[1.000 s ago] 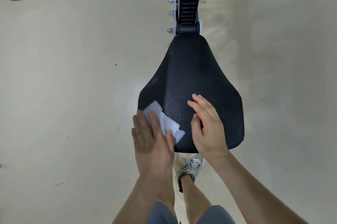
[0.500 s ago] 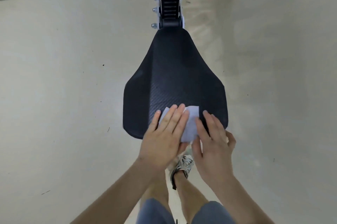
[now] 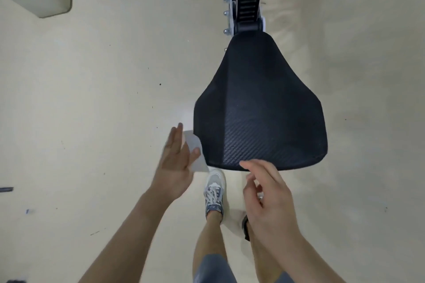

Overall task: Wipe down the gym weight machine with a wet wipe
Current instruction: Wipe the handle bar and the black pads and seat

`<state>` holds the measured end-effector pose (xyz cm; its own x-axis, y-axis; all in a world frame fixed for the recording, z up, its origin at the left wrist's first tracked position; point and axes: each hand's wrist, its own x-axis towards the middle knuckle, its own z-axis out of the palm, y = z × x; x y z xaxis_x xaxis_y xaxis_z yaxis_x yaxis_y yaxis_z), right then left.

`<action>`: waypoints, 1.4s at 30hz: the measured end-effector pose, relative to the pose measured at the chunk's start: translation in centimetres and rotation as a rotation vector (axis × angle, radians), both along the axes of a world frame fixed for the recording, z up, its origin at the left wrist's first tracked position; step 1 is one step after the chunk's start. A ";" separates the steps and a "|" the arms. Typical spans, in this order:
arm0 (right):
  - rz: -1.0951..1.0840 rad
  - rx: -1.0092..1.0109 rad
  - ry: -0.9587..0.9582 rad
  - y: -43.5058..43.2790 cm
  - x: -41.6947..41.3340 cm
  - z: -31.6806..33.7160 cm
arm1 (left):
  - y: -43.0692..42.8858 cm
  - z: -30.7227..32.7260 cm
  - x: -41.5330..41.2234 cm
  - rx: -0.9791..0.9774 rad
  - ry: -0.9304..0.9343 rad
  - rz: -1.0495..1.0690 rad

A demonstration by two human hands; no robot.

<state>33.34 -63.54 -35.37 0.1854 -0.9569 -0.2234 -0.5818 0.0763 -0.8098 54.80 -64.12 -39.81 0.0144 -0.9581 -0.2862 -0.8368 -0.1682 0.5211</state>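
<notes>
While the left hand (image 3: 176,158) pinches the wet wipe (image 3: 195,155) just beside the seat pad (image 3: 259,110), the right hand (image 3: 269,193) hovers loose-fingered, empty, at its front rim.

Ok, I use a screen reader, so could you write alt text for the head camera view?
Seen from above, a person's left hand holds a white wet wipe under its thumb, just off the left edge of a black padded seat. The right hand hovers by the seat's near edge, holding nothing.
</notes>
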 end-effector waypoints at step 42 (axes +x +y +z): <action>-0.737 0.819 -0.650 -2.0 2.4 8.4 | -6.2 10.3 -6.1 0.579 0.553 0.493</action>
<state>35.77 -65.50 -26.92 -0.0309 -0.5061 -0.8619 0.2943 0.8195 -0.4918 48.72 -70.30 -29.53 0.1003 -0.5862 -0.8039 -0.2608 -0.7953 0.5473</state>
